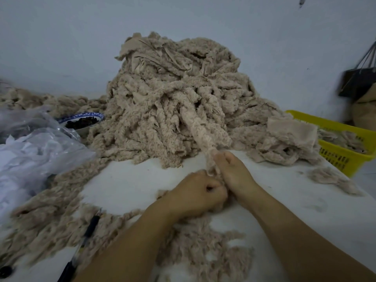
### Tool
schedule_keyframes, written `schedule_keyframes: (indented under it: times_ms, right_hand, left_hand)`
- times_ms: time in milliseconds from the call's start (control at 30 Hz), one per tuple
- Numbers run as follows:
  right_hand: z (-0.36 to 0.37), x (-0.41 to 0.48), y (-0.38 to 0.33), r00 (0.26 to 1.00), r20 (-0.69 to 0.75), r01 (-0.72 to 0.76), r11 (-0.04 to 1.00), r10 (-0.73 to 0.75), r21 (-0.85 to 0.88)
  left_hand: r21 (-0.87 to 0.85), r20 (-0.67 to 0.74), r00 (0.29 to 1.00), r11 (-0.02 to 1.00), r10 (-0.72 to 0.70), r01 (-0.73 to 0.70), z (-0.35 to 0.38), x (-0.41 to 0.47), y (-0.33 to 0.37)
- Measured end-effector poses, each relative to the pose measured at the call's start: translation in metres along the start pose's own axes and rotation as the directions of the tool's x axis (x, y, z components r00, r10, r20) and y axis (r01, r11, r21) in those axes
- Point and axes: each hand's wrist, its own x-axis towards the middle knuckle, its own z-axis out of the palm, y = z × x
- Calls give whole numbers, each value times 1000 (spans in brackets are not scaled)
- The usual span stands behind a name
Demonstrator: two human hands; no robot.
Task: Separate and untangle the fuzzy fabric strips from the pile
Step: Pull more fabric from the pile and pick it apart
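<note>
Grips one fuzzy strip [200,129] in both hands near the middle of the table [126,180] — left hand [198,192] fisted round the loose near end, right hand [234,174] pinching it just beyond, closer to the pile [173,88]. Runs lengthwise from that pinch away and slightly left, up into the pile heaped toward the far edge. Calls, probably, for a draw toward the near edge along that same line — and risks snagging deeper in the pile.

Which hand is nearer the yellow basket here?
Right. The right hand grips the fuzzy strip left of the yellow basket; the left hand grips it too, farther left beside the right.
</note>
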Motion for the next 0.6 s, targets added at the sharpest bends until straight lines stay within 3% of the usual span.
schedule_keyframes:
  times_ms: [67,100,167,233,333,400,500,600]
  right_hand:
    - [-1,-2,-5,987,-84,128,983,-140,-129]
    - [0,-5,-7,977,-50,195,965,-207,-177]
    - [7,-13,-8,950,143,305,917,-276,-259]
    - [19,-21,-6,889,357,403,858,-286,-319]
    - [21,-22,-4,877,396,407,858,-272,-312]
    - [15,-20,-4,920,266,361,883,-286,-299]
    - [7,-12,-5,963,3,268,950,-271,-158]
    - [2,-2,-1,995,41,90,995,-92,41]
  left_hand:
    - [-98,-266,954,989,-137,115,-9,4,-7]
    - [-232,-357,904,960,-236,159,-14,6,-10]
    - [-527,-340,863,835,-375,155,-20,9,-17]
    - [-702,-256,862,697,-437,145,-22,10,-19]
    - [-795,-274,803,594,-530,121,-27,12,-20]
    - [-775,-320,785,623,-531,106,-27,12,-21]
    - [-580,-371,833,803,-410,137,-20,11,-16]
    - [-378,-293,935,922,-202,81,-10,7,-7]
